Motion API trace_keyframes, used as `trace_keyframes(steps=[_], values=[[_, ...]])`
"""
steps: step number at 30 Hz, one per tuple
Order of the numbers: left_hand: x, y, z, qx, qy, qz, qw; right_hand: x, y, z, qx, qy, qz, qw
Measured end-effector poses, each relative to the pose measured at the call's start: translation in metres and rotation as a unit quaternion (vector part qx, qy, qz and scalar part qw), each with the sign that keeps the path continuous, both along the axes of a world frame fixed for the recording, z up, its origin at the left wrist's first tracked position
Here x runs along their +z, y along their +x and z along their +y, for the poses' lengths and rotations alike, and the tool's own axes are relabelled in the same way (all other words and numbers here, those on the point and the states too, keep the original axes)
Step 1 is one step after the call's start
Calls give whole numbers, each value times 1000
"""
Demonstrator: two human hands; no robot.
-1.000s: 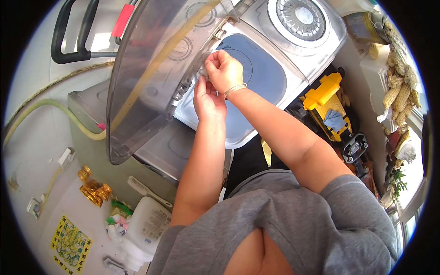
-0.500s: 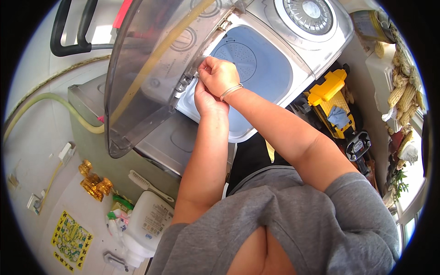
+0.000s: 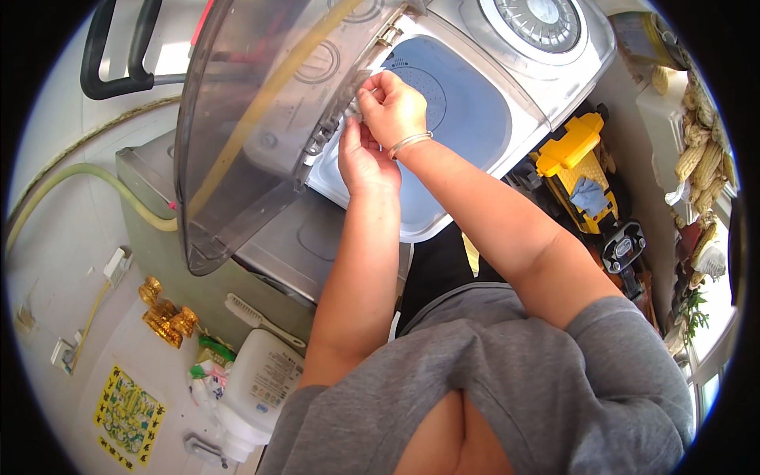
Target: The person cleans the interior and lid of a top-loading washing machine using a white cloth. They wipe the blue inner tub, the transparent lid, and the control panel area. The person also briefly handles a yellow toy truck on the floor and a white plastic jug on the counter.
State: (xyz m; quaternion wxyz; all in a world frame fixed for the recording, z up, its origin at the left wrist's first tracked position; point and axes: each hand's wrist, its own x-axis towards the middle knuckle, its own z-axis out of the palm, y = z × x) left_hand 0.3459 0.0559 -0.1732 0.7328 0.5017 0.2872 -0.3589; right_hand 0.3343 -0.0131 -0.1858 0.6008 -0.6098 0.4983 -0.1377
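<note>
Both my hands are over the left rim of an open top-load washing machine, close to the lid hinge. My right hand wears a bracelet at the wrist. Its thumb and fingers are pinched by the hinge line, perhaps on a small pale piece that I cannot make out. Just below it, my left hand is palm up with curled fingers, partly hidden behind the right hand. The smoky clear lid stands raised at the left. Inside is a blue-grey tub with a round perforated disc.
A round silver dial cover lies beyond the tub. Left are a pale hose, a white brush and a white jug. A yellow toolbox with a blue cloth stands right, near hanging corn cobs.
My right hand has shifted a little up and right, opening a small gap to the left hand. The left fingers show more now. The view has moved slightly.
</note>
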Motion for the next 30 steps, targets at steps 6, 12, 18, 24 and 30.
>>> trace_keyframes(steps=[6,12,18,24,30], values=[[4,1,5,57,-91,51,993,1,-2,19,117,-52,19,992],[7,-2,6,9,-17,3,1000,2,2,5,33,3,37,999],[-3,0,-8,-46,42,-59,996,7,-5,-22,-30,30,34,999],[-6,-4,4,-50,-14,-22,998,12,-8,-3,114,-14,71,991],[8,-6,-4,3,52,-3,999,10,-8,-18,31,-1,39,999]])
